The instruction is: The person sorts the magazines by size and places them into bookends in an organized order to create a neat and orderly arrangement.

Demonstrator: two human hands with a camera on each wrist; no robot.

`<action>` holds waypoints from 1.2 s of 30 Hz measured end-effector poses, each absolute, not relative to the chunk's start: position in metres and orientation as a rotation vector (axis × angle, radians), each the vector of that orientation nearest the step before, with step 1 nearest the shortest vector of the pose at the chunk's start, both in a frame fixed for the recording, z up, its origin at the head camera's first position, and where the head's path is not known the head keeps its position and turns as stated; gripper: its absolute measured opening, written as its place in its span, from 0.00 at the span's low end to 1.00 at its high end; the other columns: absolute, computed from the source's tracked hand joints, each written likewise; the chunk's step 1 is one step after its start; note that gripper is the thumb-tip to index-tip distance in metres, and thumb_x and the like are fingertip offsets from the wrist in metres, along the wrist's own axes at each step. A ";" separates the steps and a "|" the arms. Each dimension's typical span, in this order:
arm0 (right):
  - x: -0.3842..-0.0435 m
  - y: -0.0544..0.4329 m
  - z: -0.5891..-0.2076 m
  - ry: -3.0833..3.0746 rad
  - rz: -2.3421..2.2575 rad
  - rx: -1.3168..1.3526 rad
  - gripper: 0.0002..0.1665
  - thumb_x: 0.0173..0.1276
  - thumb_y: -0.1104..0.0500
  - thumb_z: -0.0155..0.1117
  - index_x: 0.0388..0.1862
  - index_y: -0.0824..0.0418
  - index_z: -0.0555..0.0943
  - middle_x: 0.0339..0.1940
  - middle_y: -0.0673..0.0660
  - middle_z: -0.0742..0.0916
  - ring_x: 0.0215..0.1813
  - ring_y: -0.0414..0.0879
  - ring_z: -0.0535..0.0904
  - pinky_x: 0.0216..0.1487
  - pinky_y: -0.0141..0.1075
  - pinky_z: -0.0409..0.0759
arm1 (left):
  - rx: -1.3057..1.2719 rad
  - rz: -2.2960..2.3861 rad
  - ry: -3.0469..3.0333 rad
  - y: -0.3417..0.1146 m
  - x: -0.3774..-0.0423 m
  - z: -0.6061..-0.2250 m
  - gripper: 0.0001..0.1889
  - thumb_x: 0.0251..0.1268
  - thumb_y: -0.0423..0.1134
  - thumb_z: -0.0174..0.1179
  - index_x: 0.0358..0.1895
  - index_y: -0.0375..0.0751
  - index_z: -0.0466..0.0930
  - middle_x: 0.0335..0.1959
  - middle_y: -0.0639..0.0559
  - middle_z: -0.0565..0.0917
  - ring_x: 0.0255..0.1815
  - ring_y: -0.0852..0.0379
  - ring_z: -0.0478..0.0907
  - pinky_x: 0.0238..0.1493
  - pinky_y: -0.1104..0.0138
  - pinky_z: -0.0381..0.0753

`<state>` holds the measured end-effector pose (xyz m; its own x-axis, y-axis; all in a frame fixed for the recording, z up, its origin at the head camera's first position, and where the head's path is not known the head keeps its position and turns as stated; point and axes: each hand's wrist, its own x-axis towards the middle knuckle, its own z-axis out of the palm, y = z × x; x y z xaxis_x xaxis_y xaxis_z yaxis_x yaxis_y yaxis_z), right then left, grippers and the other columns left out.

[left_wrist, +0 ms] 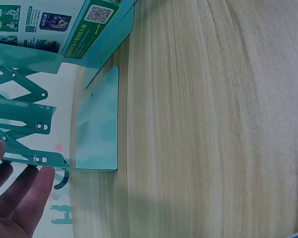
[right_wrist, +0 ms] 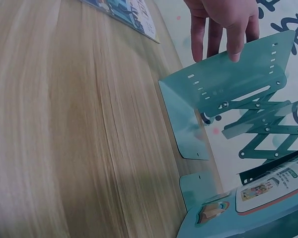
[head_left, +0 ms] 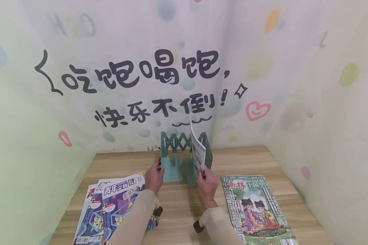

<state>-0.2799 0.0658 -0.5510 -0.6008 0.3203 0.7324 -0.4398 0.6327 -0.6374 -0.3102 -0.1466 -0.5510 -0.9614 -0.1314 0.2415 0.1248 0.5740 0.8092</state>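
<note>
A green expandable bookend (head_left: 172, 170) with a crisscross lattice back stands on the table near the wall. My left hand (head_left: 154, 178) grips its left end plate by the edge, thumb on the inner side and fingers outside, as the left wrist view (left_wrist: 25, 198) shows. My right hand (head_left: 207, 186) holds a thin magazine (head_left: 198, 154) upright by its near edge, beside the bookend's right end plate (head_left: 209, 156). In the right wrist view the magazine (right_wrist: 260, 198) curves slightly, and the right hand is mostly out of frame.
Overlapping magazines (head_left: 119, 200) with purple-blue covers lie at the left, partly under the left sleeve. Another magazine (head_left: 257, 211), showing two cartoon figures, lies at the right. A printed cloth wall (head_left: 184, 34) rises behind the wooden table (head_left: 242, 160).
</note>
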 end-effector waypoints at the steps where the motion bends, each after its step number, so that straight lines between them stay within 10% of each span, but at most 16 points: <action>1: -0.280 0.066 -0.551 -1.957 1.055 0.092 0.11 0.64 0.64 0.67 0.46 0.65 0.83 0.45 0.62 0.88 0.44 0.55 0.86 0.38 0.46 0.86 | 0.003 -1.328 -2.535 -0.147 -0.310 -0.552 0.27 0.71 0.36 0.56 0.72 0.42 0.64 0.61 0.38 0.76 0.53 0.44 0.80 0.50 0.56 0.82; 16: -0.272 0.068 -0.552 -2.097 1.135 0.102 0.15 0.68 0.60 0.65 0.52 0.60 0.81 0.50 0.58 0.86 0.47 0.48 0.85 0.41 0.36 0.85 | 0.009 -1.334 -2.532 -0.145 -0.308 -0.554 0.27 0.71 0.35 0.57 0.71 0.40 0.64 0.61 0.37 0.76 0.52 0.44 0.80 0.49 0.56 0.82; 36: -0.227 0.100 -0.561 -1.983 1.312 0.209 0.26 0.60 0.67 0.71 0.58 0.66 0.77 0.50 0.60 0.85 0.50 0.52 0.81 0.48 0.46 0.81 | 0.044 -1.330 -2.548 -0.144 -0.311 -0.548 0.28 0.70 0.35 0.57 0.72 0.41 0.63 0.63 0.40 0.75 0.53 0.45 0.80 0.49 0.55 0.82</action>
<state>-0.2266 0.1004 -0.5607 -0.7155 0.2510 0.6520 -0.5020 0.4642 -0.7297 -0.3107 -0.1444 -0.5481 -0.9640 -0.1489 0.2204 0.0957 0.5790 0.8097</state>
